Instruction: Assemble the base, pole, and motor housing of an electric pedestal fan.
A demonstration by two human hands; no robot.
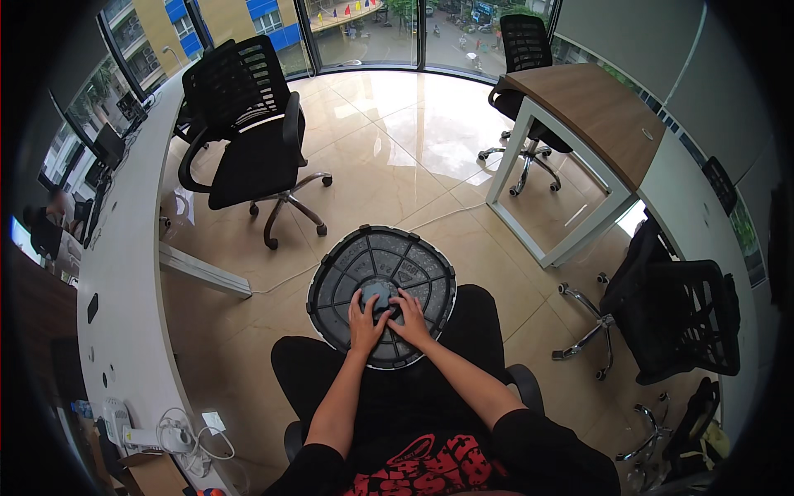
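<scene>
Both the left hand [364,328] and the right hand [411,322] of a seated person [397,413] grasp a blue-gray lump [376,292] just below the center of the frame, fingers curled at its sides. The lump sits on a round, black ribbed disc [337,281] at the person's lap. A black office chair [252,169] stands at upper left, a wood-topped table [587,107] at upper right.
</scene>
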